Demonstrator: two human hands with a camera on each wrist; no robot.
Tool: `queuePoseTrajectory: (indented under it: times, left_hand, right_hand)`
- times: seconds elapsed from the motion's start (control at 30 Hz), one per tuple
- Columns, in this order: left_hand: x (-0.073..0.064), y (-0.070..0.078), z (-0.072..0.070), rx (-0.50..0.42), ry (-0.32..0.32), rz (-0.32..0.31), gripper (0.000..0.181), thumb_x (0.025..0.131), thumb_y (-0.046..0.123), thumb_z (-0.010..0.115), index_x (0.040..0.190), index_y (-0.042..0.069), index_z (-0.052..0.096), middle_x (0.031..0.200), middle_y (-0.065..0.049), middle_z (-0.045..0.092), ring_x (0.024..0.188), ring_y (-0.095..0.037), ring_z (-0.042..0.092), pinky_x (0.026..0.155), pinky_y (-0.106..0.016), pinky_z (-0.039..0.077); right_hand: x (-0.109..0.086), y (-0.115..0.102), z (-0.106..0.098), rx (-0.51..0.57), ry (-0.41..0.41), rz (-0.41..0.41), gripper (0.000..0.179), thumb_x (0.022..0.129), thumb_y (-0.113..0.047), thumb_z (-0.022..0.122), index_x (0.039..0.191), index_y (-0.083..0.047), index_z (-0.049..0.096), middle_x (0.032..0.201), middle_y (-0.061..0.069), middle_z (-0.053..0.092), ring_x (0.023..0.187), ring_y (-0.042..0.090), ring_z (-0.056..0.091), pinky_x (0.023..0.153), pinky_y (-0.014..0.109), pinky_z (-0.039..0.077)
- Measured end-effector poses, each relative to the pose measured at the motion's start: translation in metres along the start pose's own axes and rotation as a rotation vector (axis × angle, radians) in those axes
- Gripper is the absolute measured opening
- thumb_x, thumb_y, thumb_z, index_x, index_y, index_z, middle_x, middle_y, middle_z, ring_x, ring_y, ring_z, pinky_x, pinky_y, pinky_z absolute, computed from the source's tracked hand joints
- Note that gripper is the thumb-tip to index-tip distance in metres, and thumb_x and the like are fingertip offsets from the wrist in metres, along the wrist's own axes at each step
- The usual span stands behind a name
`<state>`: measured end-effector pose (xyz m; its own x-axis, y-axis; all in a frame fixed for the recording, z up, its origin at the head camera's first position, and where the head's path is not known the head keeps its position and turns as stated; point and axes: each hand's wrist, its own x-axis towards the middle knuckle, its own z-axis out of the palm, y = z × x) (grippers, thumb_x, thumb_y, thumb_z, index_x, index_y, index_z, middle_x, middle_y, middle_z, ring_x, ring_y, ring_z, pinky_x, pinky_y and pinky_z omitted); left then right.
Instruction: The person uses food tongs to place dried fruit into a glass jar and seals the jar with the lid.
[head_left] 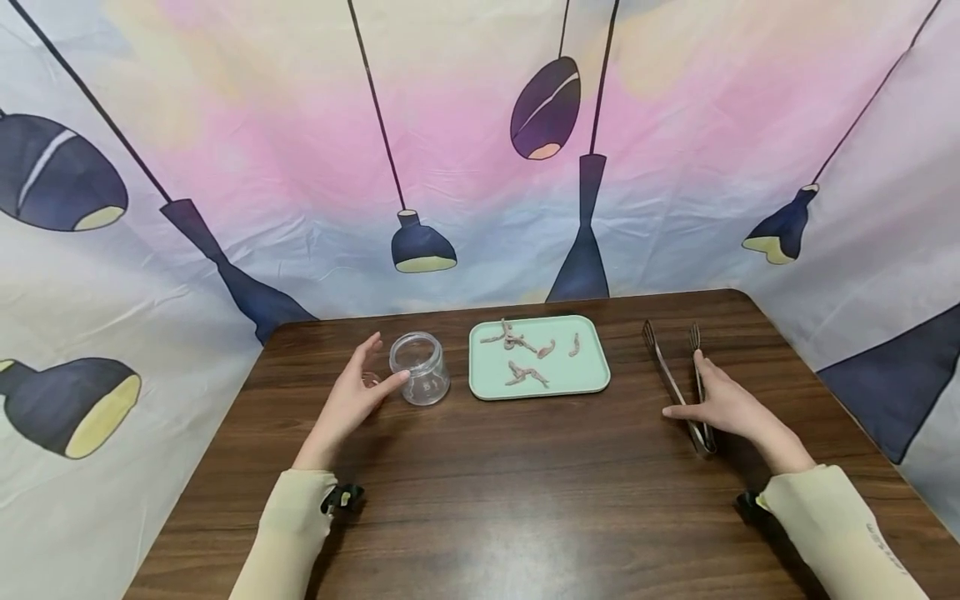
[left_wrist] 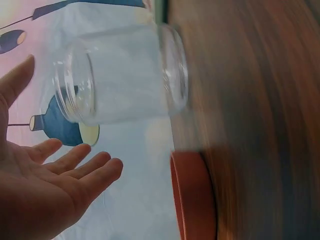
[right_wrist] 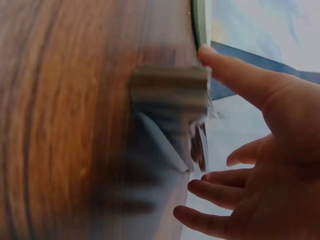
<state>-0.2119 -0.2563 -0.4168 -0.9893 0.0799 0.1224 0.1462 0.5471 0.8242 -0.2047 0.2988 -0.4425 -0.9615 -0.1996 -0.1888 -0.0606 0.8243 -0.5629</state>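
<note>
A clear glass jar [head_left: 422, 371] stands upright and uncovered on the table. My left hand [head_left: 358, 387] is at its left side, fingers spread and thumb near the rim; the left wrist view shows a gap between the palm and the jar [left_wrist: 125, 75]. Metal tongs [head_left: 670, 379] lie on the right with their arms apart and forked tips pointing away. Over them hovers my right hand [head_left: 720, 402], its thumb on one side and fingers on the other. In the right wrist view the fingers [right_wrist: 215, 192] are extended beside the blurred tongs [right_wrist: 170, 92].
Between the hands sits a pale green tray [head_left: 483, 385] with several thin, pinkish-brown twisted strips [head_left: 527, 375]. A reddish-brown round object [left_wrist: 192, 195] rests beside the jar, mostly hidden by the left hand in the head view. Behind the wooden table [head_left: 480, 483] hangs a lamp-printed cloth [head_left: 480, 167].
</note>
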Motion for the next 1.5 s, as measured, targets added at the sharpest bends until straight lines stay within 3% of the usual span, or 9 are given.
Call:
queuePoseTrajectory:
  times: [0.17, 0.37, 0.67, 0.8, 1.07, 1.23, 1.4, 1.5]
  left_hand:
    - [0.003, 0.001, 0.010, -0.082, -0.030, -0.021, 0.094, 0.092, 0.039, 0.075, 0.162, 0.017, 0.017, 0.161, -0.018, 0.027, 0.147, -0.035, 0.029, 0.115, -0.055, 0.029]
    - [0.007, -0.002, 0.021, -0.154, -0.028, -0.026, 0.098, 0.090, 0.033, 0.079, 0.162, 0.014, 0.015, 0.158, -0.020, 0.028, 0.146, -0.039, 0.030, 0.114, -0.053, 0.031]
    - [0.018, -0.001, 0.031, -0.130, -0.044, -0.051, 0.105, 0.087, 0.038, 0.081, 0.163, 0.018, 0.010, 0.162, -0.019, 0.023, 0.148, -0.035, 0.025, 0.114, -0.057, 0.029]
    - [0.019, -0.002, 0.033, -0.128, -0.047, -0.083, 0.108, 0.085, 0.042, 0.081, 0.163, 0.019, 0.009, 0.160, -0.018, 0.026, 0.146, -0.035, 0.028, 0.112, -0.057, 0.031]
    - [0.012, 0.000, 0.033, -0.118, -0.056, -0.073, 0.102, 0.083, 0.043, 0.084, 0.157, 0.010, 0.023, 0.146, -0.018, 0.046, 0.134, -0.033, 0.046, 0.107, -0.054, 0.038]
    - [0.004, 0.004, 0.036, -0.071, -0.062, -0.074, 0.101, 0.080, 0.043, 0.085, 0.156, 0.011, 0.027, 0.144, -0.017, 0.049, 0.134, -0.032, 0.046, 0.109, -0.053, 0.035]
    - [-0.008, 0.009, 0.045, -0.057, -0.072, -0.054, 0.101, 0.079, 0.041, 0.087, 0.155, 0.009, 0.029, 0.145, -0.016, 0.048, 0.134, -0.031, 0.045, 0.111, -0.054, 0.034]
    - [-0.015, 0.012, 0.051, -0.048, -0.090, -0.030, 0.099, 0.078, 0.039, 0.088, 0.154, 0.009, 0.031, 0.145, -0.016, 0.049, 0.133, -0.031, 0.047, 0.110, -0.055, 0.034]
  right_hand:
    - [0.003, -0.004, 0.005, -0.042, 0.006, 0.001, 0.124, 0.084, -0.047, 0.080, 0.156, 0.009, -0.003, 0.153, 0.047, 0.002, 0.134, 0.067, 0.014, 0.100, 0.076, 0.027]
    - [0.007, -0.004, 0.009, -0.052, 0.003, 0.011, 0.122, 0.084, -0.042, 0.082, 0.156, 0.010, -0.001, 0.154, 0.046, 0.001, 0.136, 0.066, 0.013, 0.101, 0.075, 0.027]
    - [0.007, 0.001, 0.004, -0.024, -0.006, 0.041, 0.122, 0.086, -0.041, 0.079, 0.153, 0.013, -0.007, 0.152, 0.048, 0.001, 0.137, 0.065, 0.009, 0.104, 0.075, 0.021]
    - [0.009, 0.002, 0.002, -0.027, -0.008, 0.043, 0.120, 0.087, -0.040, 0.078, 0.153, 0.014, -0.007, 0.150, 0.049, 0.005, 0.136, 0.066, 0.012, 0.104, 0.075, 0.022]
    - [0.010, 0.005, -0.003, -0.054, 0.018, 0.044, 0.117, 0.087, -0.036, 0.079, 0.153, 0.015, -0.003, 0.147, 0.052, 0.010, 0.129, 0.069, 0.022, 0.098, 0.074, 0.031]
    - [0.011, 0.005, -0.002, -0.052, 0.040, 0.029, 0.110, 0.090, -0.029, 0.076, 0.154, 0.014, -0.002, 0.147, 0.052, 0.013, 0.128, 0.068, 0.025, 0.096, 0.073, 0.033]
    - [0.009, 0.006, -0.001, 0.000, 0.074, 0.010, 0.097, 0.093, -0.015, 0.065, 0.155, 0.010, -0.006, 0.148, 0.051, 0.010, 0.131, 0.068, 0.019, 0.098, 0.075, 0.029]
    - [0.008, 0.006, -0.001, 0.012, 0.095, 0.007, 0.095, 0.094, -0.017, 0.061, 0.156, 0.008, -0.007, 0.148, 0.051, 0.010, 0.132, 0.068, 0.017, 0.098, 0.076, 0.027]
